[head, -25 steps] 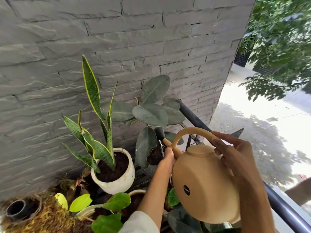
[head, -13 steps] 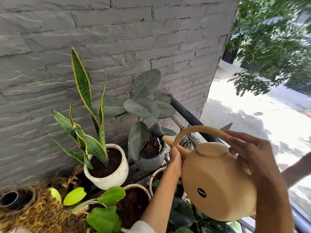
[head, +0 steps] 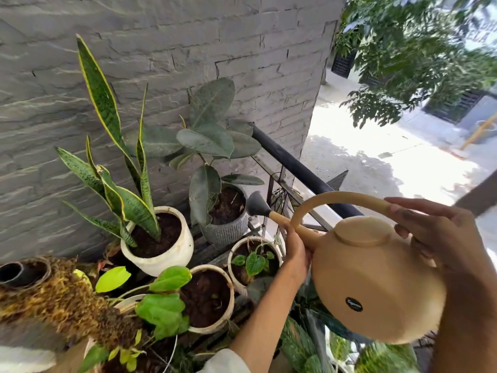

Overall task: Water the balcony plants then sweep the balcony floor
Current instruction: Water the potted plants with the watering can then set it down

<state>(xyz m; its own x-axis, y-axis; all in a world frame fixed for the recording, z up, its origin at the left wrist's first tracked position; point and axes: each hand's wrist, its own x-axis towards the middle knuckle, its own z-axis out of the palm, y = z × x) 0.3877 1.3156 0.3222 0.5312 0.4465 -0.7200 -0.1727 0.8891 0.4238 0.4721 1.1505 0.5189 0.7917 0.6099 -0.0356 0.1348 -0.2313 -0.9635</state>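
The beige watering can (head: 376, 281), its black oval label (head: 354, 304) too blurred for reading, is tilting between both hands: the right hand (head: 435, 238) is gripping its handle, and the left hand (head: 294, 251) is gripping its spout. Beyond the left hand a small potted plant (head: 254, 261) is sitting under the grey rose (head: 255, 204).

Daylight from far right; street (head: 376, 162) overexposed, dappled leaf shadows. Wall (head: 161, 63) evenly shaded. Wide-angle bending at edges; near corners motion-blurred.

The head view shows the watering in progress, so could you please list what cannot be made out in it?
- Water level: the opaque watering can hides it.
- Left hand fingers: behind the spout, grip unclear.
- Right hand: its contact with the handle is unclear.
- Bottom-right foliage: motion-blurred, cut off by the edge.
- Balcony floor: hidden by pots.
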